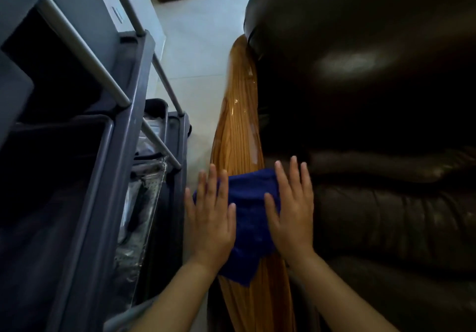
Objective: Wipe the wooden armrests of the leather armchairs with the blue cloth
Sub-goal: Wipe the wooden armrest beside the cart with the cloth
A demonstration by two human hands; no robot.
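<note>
Cloth is lying draped across the near part of the armrest, its corners hanging over both long edges. Left hand is pressing flat on its left side, fingers spread; right hand is pressing flat on its right side, fingers spread too. Farther along, bare glossy wood is running away to the chair back. Left, a narrow strip of floor is separating the armrest from a grey cart.
</note>
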